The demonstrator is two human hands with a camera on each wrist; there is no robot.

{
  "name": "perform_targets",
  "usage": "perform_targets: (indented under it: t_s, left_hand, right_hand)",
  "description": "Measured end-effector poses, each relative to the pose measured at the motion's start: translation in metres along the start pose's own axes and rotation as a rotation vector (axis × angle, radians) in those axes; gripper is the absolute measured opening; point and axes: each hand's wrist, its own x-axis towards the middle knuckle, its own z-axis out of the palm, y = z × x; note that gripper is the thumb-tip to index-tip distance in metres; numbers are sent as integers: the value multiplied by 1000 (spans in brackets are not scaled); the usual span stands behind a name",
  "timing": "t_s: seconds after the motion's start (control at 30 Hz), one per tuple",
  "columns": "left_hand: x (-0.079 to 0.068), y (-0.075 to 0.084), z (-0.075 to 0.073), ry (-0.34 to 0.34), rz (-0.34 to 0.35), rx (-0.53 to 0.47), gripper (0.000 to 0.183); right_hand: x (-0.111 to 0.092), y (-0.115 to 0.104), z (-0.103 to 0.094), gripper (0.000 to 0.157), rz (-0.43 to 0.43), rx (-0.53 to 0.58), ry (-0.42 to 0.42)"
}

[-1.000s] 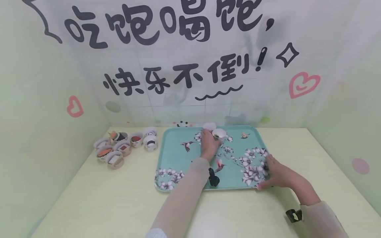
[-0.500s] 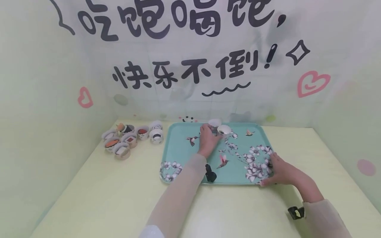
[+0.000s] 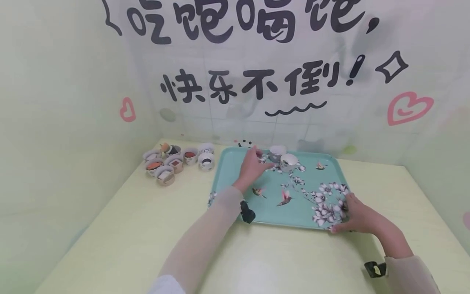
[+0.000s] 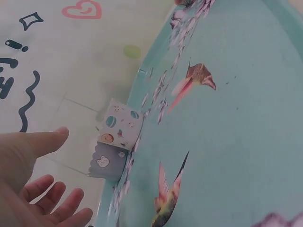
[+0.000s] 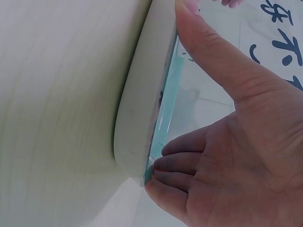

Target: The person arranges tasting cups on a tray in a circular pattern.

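On the teal tray [image 3: 227, 167], printed with flowers and birds, two small scalloped-rim cups stand side by side near the back edge. One is a white patterned cup [image 3: 289, 163], the other a grey cup [image 3: 276, 155] with a bear face in the left wrist view. My left hand [image 3: 252, 166] is just left of the grey cup, thumb and fingers spread and holding nothing. At the tray's front right corner, my right hand [image 3: 361, 216] holds the rim, thumb along the front edge and fingers on the right side.
Several small cups with sushi-like pieces in them cluster at the table's back left, among them a cup with an orange topping [image 3: 154, 166] and a cup with a dark band [image 3: 206, 162]. A wall [image 3: 235, 110] with black lettering rises behind the tray.
My left hand has let go of the grey cup and drawn back to the left. My right hand stays at the tray corner. The head view has turned left.
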Motion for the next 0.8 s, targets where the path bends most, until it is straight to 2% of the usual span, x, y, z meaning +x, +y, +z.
perform_targets:
  t_s: [0.2, 0.4, 0.6, 0.8]
  left_hand:
    - [-11, -2, -27, -56, 3, -52, 55]
    - [-21, -6, -56, -77, 30, -76, 59]
    - [-31, -16, -77, -101, 18, -76, 58]
    - [-34, -25, -93, -112, 33, -33, 57]
  right_hand:
    - [-3, -2, -2, 133, 12, 6, -7]
    - [-1, -4, -7, 132, 0, -10, -3]
    - [2, -2, -10, 138, 30, 16, -35]
    - [1, 3, -12, 138, 45, 23, -30]
